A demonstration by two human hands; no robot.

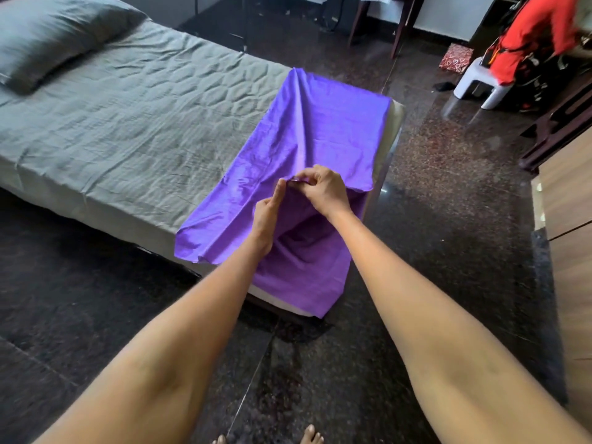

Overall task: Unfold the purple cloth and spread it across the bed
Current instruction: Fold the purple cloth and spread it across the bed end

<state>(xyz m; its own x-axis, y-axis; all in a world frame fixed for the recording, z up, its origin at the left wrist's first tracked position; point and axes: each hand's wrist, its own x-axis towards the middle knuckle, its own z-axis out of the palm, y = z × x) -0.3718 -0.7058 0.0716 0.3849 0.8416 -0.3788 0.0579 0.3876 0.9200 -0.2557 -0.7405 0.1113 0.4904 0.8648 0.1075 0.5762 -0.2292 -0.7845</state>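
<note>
The purple cloth (323, 129) lies over the foot end of the bed (134, 123), partly unfolded, its near part hanging down over the bed's corner. My right hand (323, 190) pinches a raised fold of the cloth near the bed's near edge, fingers curled. My left hand (269, 213) is right beside it, fingers straight and pointing up, touching the same fold. The cloth's far edge reaches the bed's far side.
The bed has a grey sheet and a grey pillow (48, 36) at its head. Dark polished floor surrounds it. A white plastic stool (480, 84) and red clothing (531, 33) stand at the far right, wooden furniture (567, 200) along the right side. My bare toes show at the bottom.
</note>
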